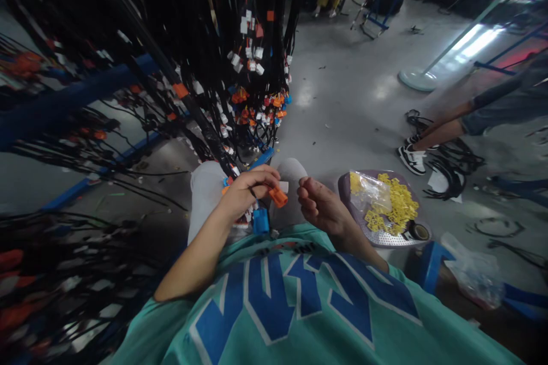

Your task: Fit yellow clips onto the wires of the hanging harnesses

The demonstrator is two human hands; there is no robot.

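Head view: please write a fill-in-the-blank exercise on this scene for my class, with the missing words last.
1. The upper connector, at the fingertips of the left hand, is ____ in colour.
2. The lower connector, just below that hand, is ____.
3. The yellow plastic pieces lie on the camera wearer's ____ side.
Missing words: orange; blue; right.
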